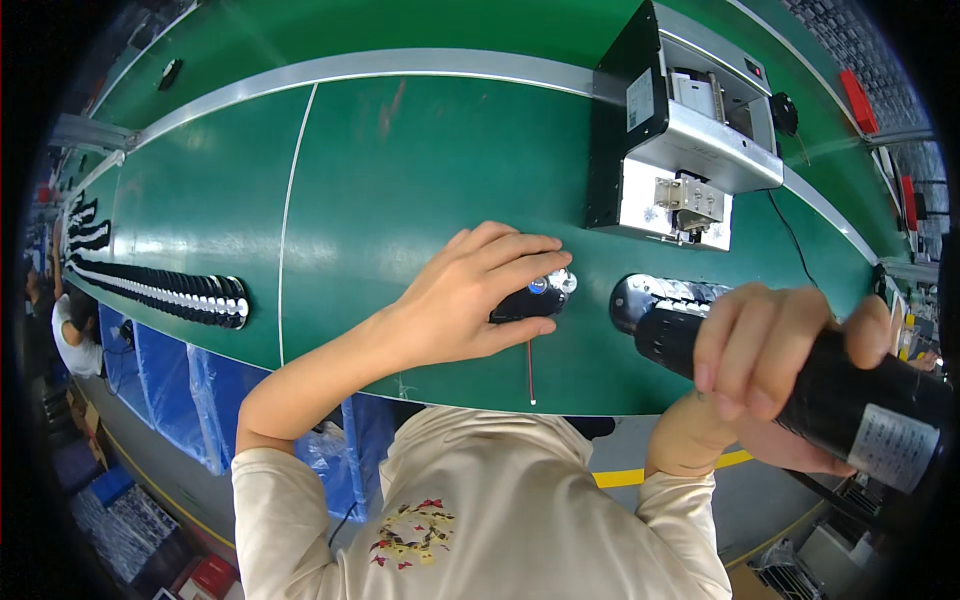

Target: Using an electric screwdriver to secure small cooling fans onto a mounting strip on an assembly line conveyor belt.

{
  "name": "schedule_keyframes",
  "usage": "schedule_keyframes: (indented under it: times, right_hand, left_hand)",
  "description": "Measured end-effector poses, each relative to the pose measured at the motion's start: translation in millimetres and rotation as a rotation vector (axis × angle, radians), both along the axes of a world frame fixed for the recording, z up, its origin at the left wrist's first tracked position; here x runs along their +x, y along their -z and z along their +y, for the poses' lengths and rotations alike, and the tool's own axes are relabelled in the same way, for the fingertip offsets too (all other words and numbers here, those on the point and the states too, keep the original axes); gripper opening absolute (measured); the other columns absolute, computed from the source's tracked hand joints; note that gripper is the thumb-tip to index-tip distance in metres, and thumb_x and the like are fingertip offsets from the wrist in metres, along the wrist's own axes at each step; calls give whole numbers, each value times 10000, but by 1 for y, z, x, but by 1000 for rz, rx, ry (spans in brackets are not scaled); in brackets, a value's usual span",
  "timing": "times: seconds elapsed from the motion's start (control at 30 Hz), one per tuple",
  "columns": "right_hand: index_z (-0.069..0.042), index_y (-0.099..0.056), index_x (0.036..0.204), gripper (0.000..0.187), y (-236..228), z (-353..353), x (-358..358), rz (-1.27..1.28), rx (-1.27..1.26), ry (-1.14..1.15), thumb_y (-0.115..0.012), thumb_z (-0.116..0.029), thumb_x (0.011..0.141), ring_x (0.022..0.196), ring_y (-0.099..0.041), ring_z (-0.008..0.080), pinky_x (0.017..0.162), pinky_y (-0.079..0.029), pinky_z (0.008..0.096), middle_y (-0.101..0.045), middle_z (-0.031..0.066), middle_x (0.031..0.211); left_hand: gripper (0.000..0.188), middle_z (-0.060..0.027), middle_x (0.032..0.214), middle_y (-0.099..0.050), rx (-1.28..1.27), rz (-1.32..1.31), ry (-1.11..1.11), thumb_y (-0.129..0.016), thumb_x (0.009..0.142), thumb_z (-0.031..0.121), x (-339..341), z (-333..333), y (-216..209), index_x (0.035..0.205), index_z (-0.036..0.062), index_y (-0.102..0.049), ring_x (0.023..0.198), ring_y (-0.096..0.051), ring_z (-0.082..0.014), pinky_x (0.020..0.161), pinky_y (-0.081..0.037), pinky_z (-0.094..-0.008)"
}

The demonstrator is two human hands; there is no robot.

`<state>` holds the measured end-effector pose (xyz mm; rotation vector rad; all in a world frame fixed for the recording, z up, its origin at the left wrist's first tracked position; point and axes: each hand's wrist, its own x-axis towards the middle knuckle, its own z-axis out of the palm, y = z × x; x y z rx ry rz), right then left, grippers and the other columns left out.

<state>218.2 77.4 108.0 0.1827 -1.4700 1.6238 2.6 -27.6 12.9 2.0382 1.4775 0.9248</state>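
My left hand (465, 290) rests on the green tabletop with its fingers curved around a small black part (522, 305). A blue spot and a shiny round end show at that part's right side; the rest is under the fingers. From below it a thin dark-red wire (531, 370) runs toward the table's near edge. My right hand (765, 350) grips a thick black cylindrical tool (855, 385), which looks like an electric screwdriver, bearing a white label. The tool's narrower front points left, and its tip cannot be made out. Beyond it lies a row of overlapping shiny parts (675, 293).
A metal machine (700, 150) with a black side panel stands at the back right, trailing a black cable (792, 235). Long rows of black-and-silver parts (165, 290) lie at the left. A metal rail (440, 65) crosses the back. Another person (78, 335) sits far left.
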Motion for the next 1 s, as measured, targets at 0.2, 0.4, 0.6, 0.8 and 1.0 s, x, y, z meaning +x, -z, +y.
schedule_keyframes:
  times: [0.2, 0.4, 0.6, 0.8, 1.0]
  right_hand:
    - [-65, -392, 1342, 711, 18, -3, -23, -42, -93, -68, -594, -555, 868, 583, -549, 174, 575, -452, 323, -538, 73, 780]
    - [-34, -389, 1368, 771, 26, 5, -34, -19, -42, -179, -591, -577, 860, 600, -550, 192, 580, -440, 336, -535, 92, 799]
    - [-21, -386, 1376, 797, 33, -2, -38, -36, -111, -150, -618, -565, 842, 601, -554, 205, 580, -438, 347, -550, 111, 809]
    - [-17, -418, 1317, 757, 36, 0, -39, -40, -100, -169, -639, -554, 831, 602, -559, 205, 581, -440, 349, -553, 116, 806]
    - [-20, -454, 1193, 672, 38, -8, -42, -19, -128, -137, -650, -549, 829, 576, -555, 201, 563, -440, 345, -553, 109, 793]
  left_hand:
    - [516, -83, 1236, -620, 49, -55, -26, -802, 698, 177, 1, -1, 8, 1175, 66, -643, 1065, -564, -304, 906, -468, -402]
    - [516, -77, 1239, -618, 54, -92, -27, -801, 692, 172, 0, -1, 11, 1170, 61, -645, 1041, -563, -304, 899, -473, -405]
    - [536, -84, 1231, -619, 57, -106, -25, -802, 684, 172, -1, -1, 11, 1181, 54, -640, 1033, -565, -302, 896, -481, -410]
    - [533, -81, 1227, -620, 57, -107, -26, -803, 676, 165, -1, -1, 11, 1172, 54, -645, 1026, -569, -300, 894, -483, -408]
    - [535, -70, 1224, -623, 60, -100, -34, -806, 670, 168, -1, -2, 13, 1170, 59, -648, 1025, -571, -294, 889, -486, -405]
